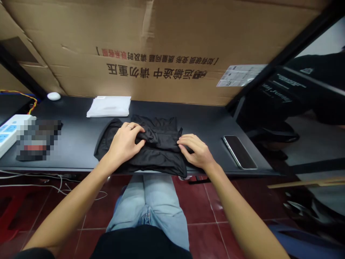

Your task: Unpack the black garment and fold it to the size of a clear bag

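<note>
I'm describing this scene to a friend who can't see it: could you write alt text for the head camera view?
A person's left hand and right hand rest on a rumpled black garment on a black desk. A folded white packet lies beyond it, and a smartphone lies to the right.

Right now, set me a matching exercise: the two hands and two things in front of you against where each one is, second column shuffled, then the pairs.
Things:
1. left hand
2. right hand
3. smartphone
4. white folded packet

Places:
A. beyond the black garment
B. at the garment's right edge
C. lying flat, right of the right hand
D. on the garment, wearing a ring

Pairs: 1D, 2B, 3C, 4A
</note>
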A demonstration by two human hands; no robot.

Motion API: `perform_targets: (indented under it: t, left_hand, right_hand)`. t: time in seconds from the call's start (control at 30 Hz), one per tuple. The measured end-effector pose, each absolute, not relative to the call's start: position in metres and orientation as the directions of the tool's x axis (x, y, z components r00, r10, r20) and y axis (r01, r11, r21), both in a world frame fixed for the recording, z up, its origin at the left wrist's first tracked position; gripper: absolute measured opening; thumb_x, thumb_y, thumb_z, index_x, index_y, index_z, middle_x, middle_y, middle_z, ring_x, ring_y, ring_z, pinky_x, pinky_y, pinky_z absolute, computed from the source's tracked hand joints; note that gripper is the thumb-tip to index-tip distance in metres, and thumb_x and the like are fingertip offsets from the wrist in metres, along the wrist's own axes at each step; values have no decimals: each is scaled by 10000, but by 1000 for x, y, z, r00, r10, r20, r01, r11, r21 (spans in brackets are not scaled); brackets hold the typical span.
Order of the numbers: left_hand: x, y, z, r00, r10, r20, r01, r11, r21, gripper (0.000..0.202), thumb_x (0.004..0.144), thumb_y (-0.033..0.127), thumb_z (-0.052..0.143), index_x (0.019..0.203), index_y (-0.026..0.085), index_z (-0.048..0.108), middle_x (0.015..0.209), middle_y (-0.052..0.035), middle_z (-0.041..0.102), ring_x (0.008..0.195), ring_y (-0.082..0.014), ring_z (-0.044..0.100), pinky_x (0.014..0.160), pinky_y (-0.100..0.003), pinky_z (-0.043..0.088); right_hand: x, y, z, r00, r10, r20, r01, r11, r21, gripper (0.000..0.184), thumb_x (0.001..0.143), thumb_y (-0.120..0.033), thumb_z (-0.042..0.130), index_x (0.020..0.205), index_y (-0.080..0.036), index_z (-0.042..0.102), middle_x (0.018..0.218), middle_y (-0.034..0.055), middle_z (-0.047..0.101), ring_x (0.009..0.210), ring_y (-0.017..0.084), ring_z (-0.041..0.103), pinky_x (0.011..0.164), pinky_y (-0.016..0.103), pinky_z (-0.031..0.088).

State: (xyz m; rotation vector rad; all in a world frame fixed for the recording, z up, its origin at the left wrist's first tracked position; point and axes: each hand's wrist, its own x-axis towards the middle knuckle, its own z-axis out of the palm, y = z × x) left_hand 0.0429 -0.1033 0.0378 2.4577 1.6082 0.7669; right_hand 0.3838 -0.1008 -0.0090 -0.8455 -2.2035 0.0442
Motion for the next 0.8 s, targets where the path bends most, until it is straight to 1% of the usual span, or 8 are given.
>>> perform_targets:
  t: [0.13, 0.23, 0.33, 0.4, 0.5, 0.6, 0.7, 0.8]
  left_hand:
    - [22, -97, 40, 144, 920, 364, 819, -317, 479, 203, 953, 300, 646, 1142, 250, 702, 1182, -56, 801, 1083, -276, 743, 998, -399, 577]
    - [-6, -97, 39, -54, 931, 360, 811, -170, 560, 347, 957, 346, 650, 1289, 245, 648, 1135, -49, 806, 958, -253, 771, 892, -364, 587]
    - [-39, -102, 35, -163, 926, 340, 845, -47, 533, 548, 928, 405, 693, 1438, 248, 570, 1144, -61, 788, 884, -264, 762, 885, -400, 593]
    - [-57, -107, 32, -162, 931, 327, 864, -26, 503, 673, 886, 409, 722, 1509, 245, 524, 1324, -104, 744, 953, -285, 758, 930, -437, 600]
    - [-72, -111, 34, -121, 929, 351, 887, -57, 458, 746, 848, 409, 739, 1541, 229, 528, 1521, -155, 639, 1199, -339, 713, 1015, -470, 589]
    - [-71, -105, 41, -60, 933, 355, 894, -108, 434, 621, 906, 462, 690, 1481, 241, 607, 1482, -123, 691, 1286, -335, 681, 1065, -460, 566]
    - [-66, -89, 47, -14, 949, 314, 886, -134, 443, 504, 961, 497, 630, 1396, 246, 675, 1357, -89, 772, 1203, -305, 718, 1079, -439, 552]
    - [-65, -71, 48, 19, 962, 274, 878, -148, 456, 455, 953, 481, 629, 1315, 224, 732, 1203, -80, 812, 1067, -276, 748, 1033, -404, 562]
  right_hand:
    - [384, -101, -9, -484, 593, 644, 561, 775, -292, 198, 1027, -196, 678, 1175, -294, 766, 1079, 77, 834, 1092, 319, 785, 959, 551, 653]
    - [384, -101, -9, -487, 583, 651, 551, 783, -289, 204, 1023, -186, 679, 1180, -287, 761, 1074, 79, 830, 1085, 320, 783, 952, 549, 651]
    - [384, -103, -9, -466, 596, 654, 546, 775, -317, 210, 1034, -196, 672, 1205, -284, 755, 1094, 89, 821, 1067, 313, 781, 949, 538, 654]
    - [384, -103, -7, -440, 626, 644, 554, 753, -354, 228, 1046, -226, 667, 1250, -290, 747, 1159, 97, 812, 1090, 310, 776, 977, 536, 654]
    - [384, -99, -4, -393, 678, 621, 598, 702, -387, 285, 1059, -309, 677, 1340, -291, 724, 1341, 124, 760, 1242, 330, 733, 1095, 564, 613]
    - [381, -89, -1, -323, 744, 585, 668, 617, -417, 391, 1052, -423, 702, 1416, -280, 694, 1412, 145, 720, 1316, 366, 686, 1160, 612, 567]
    - [377, -77, -1, -259, 808, 529, 703, 534, -471, 442, 1021, -480, 741, 1413, -279, 700, 1220, 123, 778, 1143, 351, 733, 1035, 593, 632]
    - [373, -71, -1, -218, 842, 493, 699, 487, -523, 358, 989, -444, 774, 1302, -272, 764, 1068, 91, 796, 995, 311, 749, 890, 520, 671]
